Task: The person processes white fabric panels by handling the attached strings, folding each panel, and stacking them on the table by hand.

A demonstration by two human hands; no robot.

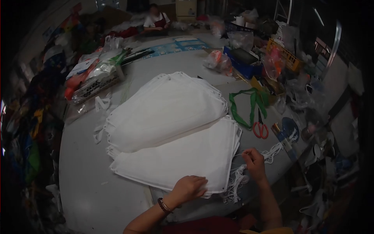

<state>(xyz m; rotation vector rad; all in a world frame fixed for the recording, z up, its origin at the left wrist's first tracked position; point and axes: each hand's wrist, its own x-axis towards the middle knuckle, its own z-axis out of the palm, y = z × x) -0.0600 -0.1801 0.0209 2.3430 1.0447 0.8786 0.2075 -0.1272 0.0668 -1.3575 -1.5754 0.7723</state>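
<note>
White fabric pieces (175,156) lie in two flat stacks on the round grey table (89,187). The near stack is just in front of the person, and the far stack (163,109) lies behind it and partly over its far edge. How many sheets each stack has I cannot count; only the layered edges show that there are many.

The left hand (189,188) lies flat, palm down, on the near corner of the near stack and presses it, grasping nothing. The right hand (254,159) is pinched on a thin white string (238,155) beside the right corner of the same stack.

I think the first risk is the stack itself. If the pressing hand lifts while the string is pulled, the top sheets may slide and the edges lose alignment. The far stack leans on the near one, so it could shift too.

The second risk is the bundle of white strings (237,181) at the table edge, just below the right hand. It is loose and tangled; a pull on one string may drag others, or the bundle may fall off the edge.

One green ribbon (249,103) and one pair of orange-handled scissors (260,128) lie near the right side, apart from both hands. A wide sweep of the arm could push the scissors.

One other person (156,19) sits far across the table.
</note>
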